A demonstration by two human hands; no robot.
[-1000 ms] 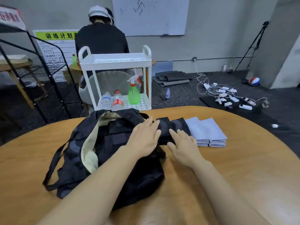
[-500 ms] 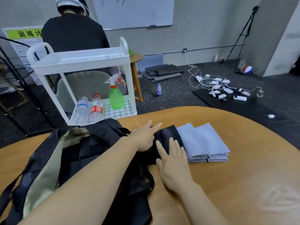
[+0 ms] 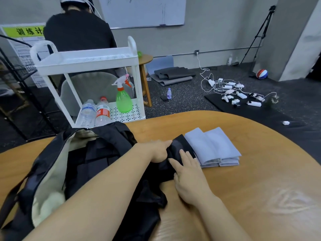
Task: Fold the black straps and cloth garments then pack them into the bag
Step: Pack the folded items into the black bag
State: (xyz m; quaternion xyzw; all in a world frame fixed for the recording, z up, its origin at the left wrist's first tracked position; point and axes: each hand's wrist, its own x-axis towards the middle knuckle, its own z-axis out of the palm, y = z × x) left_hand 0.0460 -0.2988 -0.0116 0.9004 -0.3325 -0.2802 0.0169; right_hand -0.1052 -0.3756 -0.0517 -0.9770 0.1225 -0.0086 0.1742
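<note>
While the black bag [image 3: 97, 164] lies open on the round wooden table [image 3: 260, 188], its pale lining showing along the near left side, both hands work at a folded black strap bundle [image 3: 180, 146] just to the bag's right. The left hand [image 3: 159, 151] reaches across the bag's mouth and grips the left edge of that black bundle, fingers curled over the fabric and pinching it. The right hand [image 3: 188, 180] lies flat, fingers straight and slightly spread, with the fingertips [image 3: 184, 154] pressing on the near part of the same bundle; it holds nothing in a curl. Dark folded pieces are visible inside the bag, though what each one is cannot be told. Just beside the black bundle, touching its right edge, sit the folded light blue cloth garments [image 3: 215, 146], stacked in two neat piles on the table. Beyond the table stands a white cart [image 3: 86, 60] carrying two water bottles [image 3: 95, 112] and a green spray bottle [image 3: 123, 100]. A person in a black top [image 3: 78, 32] sits behind the cart, back turned.
</note>
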